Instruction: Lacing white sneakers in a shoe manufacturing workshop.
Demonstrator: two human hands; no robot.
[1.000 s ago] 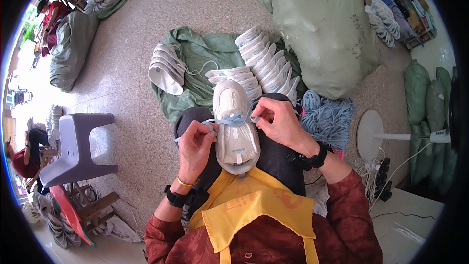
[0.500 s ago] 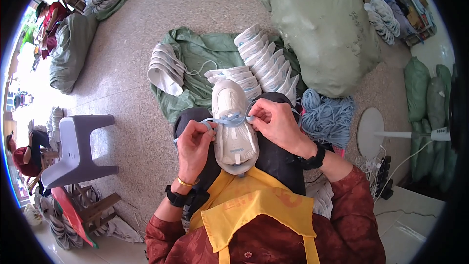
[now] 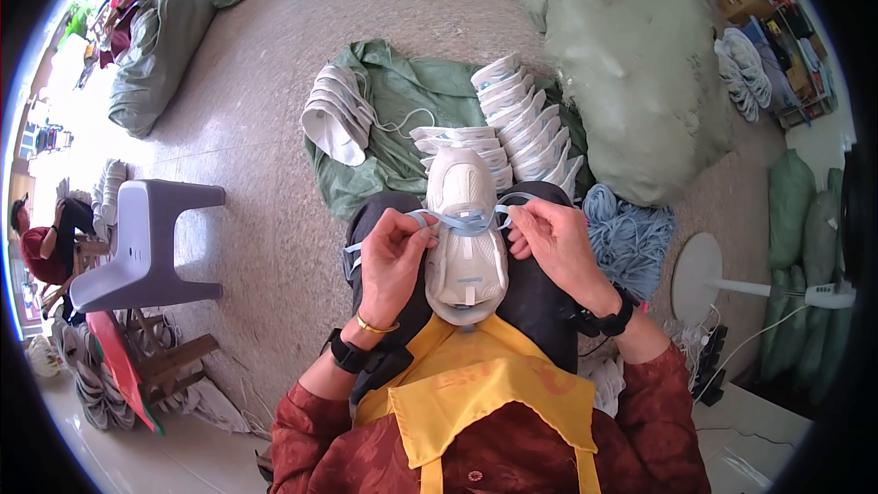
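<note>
A white sneaker [image 3: 468, 279] rests on my lap between my thighs, toe pointing away from me. A light blue shoelace [image 3: 468, 223] crosses its upper near the toe. My left hand [image 3: 396, 256] pinches one end of the lace at the shoe's left side, and a loose tail hangs by my left thigh. At the shoe's right side my right hand [image 3: 556, 240] grips the other end between thumb and fingers. The lace runs across the shoe between both hands. Whether it is knotted in the middle I cannot tell.
Stacked white shoe uppers [image 3: 530, 119] lie on a green sheet [image 3: 402, 82] ahead. Right of my knees is a heap of blue laces [image 3: 631, 238], beyond it a large full sack [image 3: 640, 82] and a white fan [image 3: 697, 279]. A grey chair [image 3: 151, 247] stands left; people sit farther off.
Objects sit farther right in the picture as the view has shifted. The lace stays pinched in both hands, and its loop over the shoe has drawn flatter as my right hand moved slightly outward.
</note>
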